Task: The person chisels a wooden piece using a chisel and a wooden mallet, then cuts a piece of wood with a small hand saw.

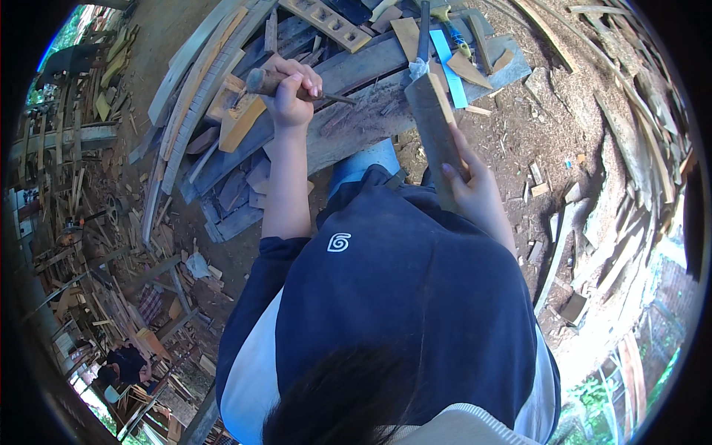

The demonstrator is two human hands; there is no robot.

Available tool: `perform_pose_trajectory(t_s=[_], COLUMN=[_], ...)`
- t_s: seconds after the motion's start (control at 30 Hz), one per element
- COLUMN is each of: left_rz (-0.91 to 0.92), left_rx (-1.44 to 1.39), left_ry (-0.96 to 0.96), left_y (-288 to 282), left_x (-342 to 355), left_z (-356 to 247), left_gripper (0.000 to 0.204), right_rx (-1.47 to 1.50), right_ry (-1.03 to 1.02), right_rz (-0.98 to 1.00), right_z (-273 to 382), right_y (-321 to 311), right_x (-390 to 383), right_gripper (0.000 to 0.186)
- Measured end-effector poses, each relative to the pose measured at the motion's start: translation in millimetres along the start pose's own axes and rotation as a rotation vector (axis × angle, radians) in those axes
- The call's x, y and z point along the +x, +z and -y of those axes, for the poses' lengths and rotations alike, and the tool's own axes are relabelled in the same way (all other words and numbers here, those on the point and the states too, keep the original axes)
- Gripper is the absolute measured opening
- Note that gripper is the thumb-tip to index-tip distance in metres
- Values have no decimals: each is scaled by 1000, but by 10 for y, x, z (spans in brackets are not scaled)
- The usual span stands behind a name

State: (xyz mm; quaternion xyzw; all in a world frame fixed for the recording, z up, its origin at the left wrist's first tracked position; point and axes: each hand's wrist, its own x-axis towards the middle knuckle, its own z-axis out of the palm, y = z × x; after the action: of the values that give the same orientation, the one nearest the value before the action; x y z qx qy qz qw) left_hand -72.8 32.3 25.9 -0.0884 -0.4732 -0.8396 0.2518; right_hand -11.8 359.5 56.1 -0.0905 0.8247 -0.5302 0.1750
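My left hand (291,93) is closed round the wooden handle of a thin-shafted hand tool (337,98). Its narrow metal shaft points right, above the weathered workbench planks (356,122); I cannot tell whether it is a chisel or a screwdriver. On the right, my right hand (473,182) grips a long grey-brown wooden board (430,122) near its lower end, fingers along its pale edge. The board slants up and away from me. By its far end sit a crumpled whitish wrap (419,69) and a dark bar (424,30).
A light blue strip (449,68) lies right of the board. Yellowish wood blocks (241,122) and a slotted timber piece (319,21) rest on the bench. Long planks (196,67) lean at left. Scrap wood and shavings cover the floor. Another person (127,365) is at lower left.
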Motion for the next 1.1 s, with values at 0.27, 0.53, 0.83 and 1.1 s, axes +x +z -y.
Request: perform_pose_trajectory(t_s=[0.27,0.53,0.83,1.1], left_rz=[21,41,2,26], left_rx=[107,357,476,643], left_ry=[20,45,-53,-9], left_y=[148,343,505,412], left_x=[-77,-11,118,147], left_z=[-6,43,97,344], left_gripper=[5,9,11,10], right_rx=[-52,-140,-55,-138], right_ry=[-36,-32,-66,-273], right_rz=[87,138,104,-4], right_z=[-4,89,-27,467], right_y=[72,75,84,-130], right_x=[50,96,141,318], right_gripper=[66,67,66,62])
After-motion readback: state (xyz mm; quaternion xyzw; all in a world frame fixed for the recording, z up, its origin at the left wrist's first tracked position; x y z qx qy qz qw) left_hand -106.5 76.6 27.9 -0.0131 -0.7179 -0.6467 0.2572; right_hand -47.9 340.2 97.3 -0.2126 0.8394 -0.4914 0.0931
